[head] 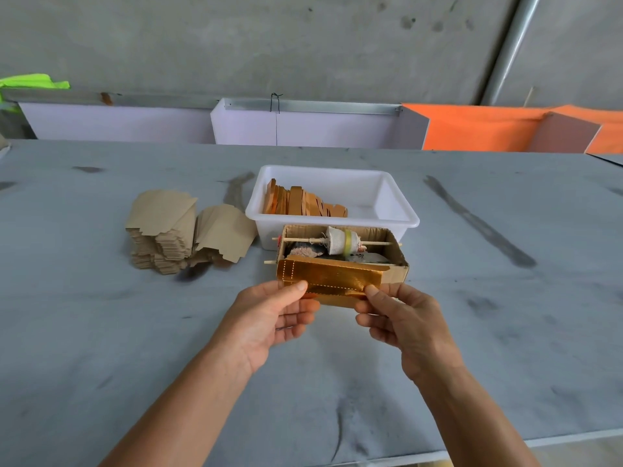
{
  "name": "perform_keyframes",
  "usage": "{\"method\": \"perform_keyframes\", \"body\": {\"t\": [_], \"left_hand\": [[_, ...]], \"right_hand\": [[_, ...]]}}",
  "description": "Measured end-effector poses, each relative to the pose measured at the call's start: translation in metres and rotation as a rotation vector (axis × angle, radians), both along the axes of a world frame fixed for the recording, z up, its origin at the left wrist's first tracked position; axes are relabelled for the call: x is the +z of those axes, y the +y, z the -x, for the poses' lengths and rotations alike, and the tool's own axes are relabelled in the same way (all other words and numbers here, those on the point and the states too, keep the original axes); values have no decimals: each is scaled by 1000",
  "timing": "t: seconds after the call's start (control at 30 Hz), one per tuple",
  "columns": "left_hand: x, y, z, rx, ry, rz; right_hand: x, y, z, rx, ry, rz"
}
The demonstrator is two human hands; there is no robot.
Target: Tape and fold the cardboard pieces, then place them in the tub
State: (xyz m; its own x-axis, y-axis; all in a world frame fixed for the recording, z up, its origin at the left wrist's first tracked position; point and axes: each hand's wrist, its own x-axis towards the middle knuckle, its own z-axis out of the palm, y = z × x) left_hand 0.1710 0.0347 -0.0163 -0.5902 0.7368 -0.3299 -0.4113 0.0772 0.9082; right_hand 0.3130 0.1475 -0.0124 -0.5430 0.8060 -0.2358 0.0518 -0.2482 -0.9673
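Above grey table (135, 332), both hands' fingers (367, 292) pinch gold cardboard piece (332, 276) between them.

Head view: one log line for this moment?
hands: left and right pinch gold piece | tub: folded pieces inside | stack: left of tub

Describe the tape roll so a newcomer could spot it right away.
Start at the white tub mid-table; just in front of it stands an open cardboard box. A thin wooden stick runs across its top, and the tape roll is threaded on it, pale with a yellow-green band, unlike the brown cardboard around.
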Motion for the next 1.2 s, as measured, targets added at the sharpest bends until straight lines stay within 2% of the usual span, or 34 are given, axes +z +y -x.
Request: {"method": "perform_keyframes", "body": {"t": [0.23, 0.4, 0.6, 0.7, 0.9, 1.1, 1.2], "left_hand": [[-3, 3, -3, 19, 25, 21], [-8, 7, -9, 158, 104, -2], [-12, 8, -14, 233, 282, -66], [-11, 8, -16, 233, 320, -128], [-12, 9, -20, 272, 518, -261], [-14, 9, -24, 281, 571, -342], [-16, 11, -29, 317, 507, -360]], "right_hand": [[0, 0, 1, 22, -55, -25], [-3, -2, 6, 1, -39, -52], [-11, -4, 8, -60, 70, 15], [-14, -7, 9, -108, 140, 20], [-17, -18, 12, -222, 301, 15], [-23, -27, 19, -179, 365, 232], [-23, -28, 22, -172, 379, 290]]}}
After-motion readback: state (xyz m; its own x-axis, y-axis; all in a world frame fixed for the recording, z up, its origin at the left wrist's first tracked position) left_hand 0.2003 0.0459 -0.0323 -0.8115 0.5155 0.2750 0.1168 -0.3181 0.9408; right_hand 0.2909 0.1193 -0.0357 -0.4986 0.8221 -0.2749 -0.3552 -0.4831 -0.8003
